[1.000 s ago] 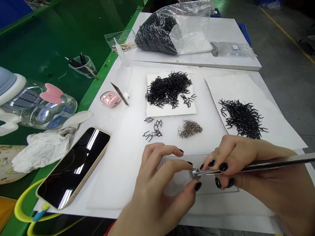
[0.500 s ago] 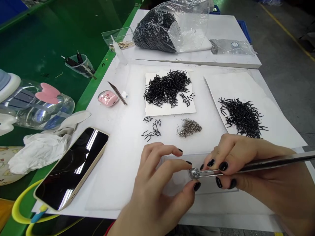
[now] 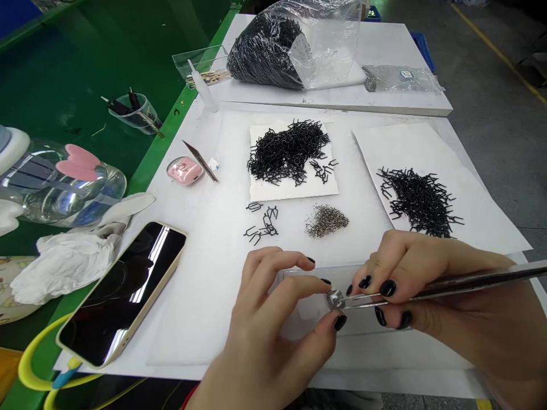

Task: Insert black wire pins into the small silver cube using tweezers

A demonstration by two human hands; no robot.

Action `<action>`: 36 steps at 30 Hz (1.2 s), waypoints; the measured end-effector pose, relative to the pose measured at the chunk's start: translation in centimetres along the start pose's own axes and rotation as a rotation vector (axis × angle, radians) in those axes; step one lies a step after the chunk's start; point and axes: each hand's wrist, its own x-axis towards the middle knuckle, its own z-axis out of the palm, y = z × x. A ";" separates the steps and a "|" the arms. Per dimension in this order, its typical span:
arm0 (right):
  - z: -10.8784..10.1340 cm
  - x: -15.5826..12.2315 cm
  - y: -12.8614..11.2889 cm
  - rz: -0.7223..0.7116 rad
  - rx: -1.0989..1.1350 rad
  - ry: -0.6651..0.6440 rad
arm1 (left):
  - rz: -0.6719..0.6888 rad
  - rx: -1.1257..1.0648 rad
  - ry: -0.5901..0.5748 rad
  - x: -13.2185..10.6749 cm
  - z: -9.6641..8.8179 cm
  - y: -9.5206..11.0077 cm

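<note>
The left hand (image 3: 273, 324) curled low over a clear plastic sheet (image 3: 310, 310), its thumb and forefinger closed around a small round silver metal piece (image 3: 335, 300). The right hand (image 3: 440, 279) gripped slim steel tweezers (image 3: 453, 286) in its fingers (image 3: 387, 288), their tips reaching that piece. It looked hard, light and slick, and small enough to slip, so holding it by its edge seemed safest; it sat just above the sheet, with nothing between the hands. Just beyond lay a heap of silver metal granules (image 3: 327, 221) and a few loose black wire staples (image 3: 262, 223) on the white counter (image 3: 205, 285). Larger staple piles rested on white paper sheets (image 3: 294, 191) (image 3: 470, 171). To the left lay a beige-cased smartphone (image 3: 122, 293) and a pink case (image 3: 184, 170). Farthest off sat a clear plastic bag of black staples (image 3: 265, 51).
</note>
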 end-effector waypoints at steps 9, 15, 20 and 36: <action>-0.2 0.2 0.2 -0.017 -0.004 -0.018 | 0.017 0.001 0.003 0.2 0.1 -0.1; 0.1 0.4 0.1 -0.032 0.043 0.002 | 0.012 0.001 -0.001 0.0 -0.1 -0.1; -0.3 1.1 0.6 -0.067 -0.156 0.357 | 0.013 0.009 0.007 0.2 0.1 0.0; -1.2 2.6 2.2 0.245 -0.417 0.400 | 0.030 0.017 0.033 0.2 0.2 0.0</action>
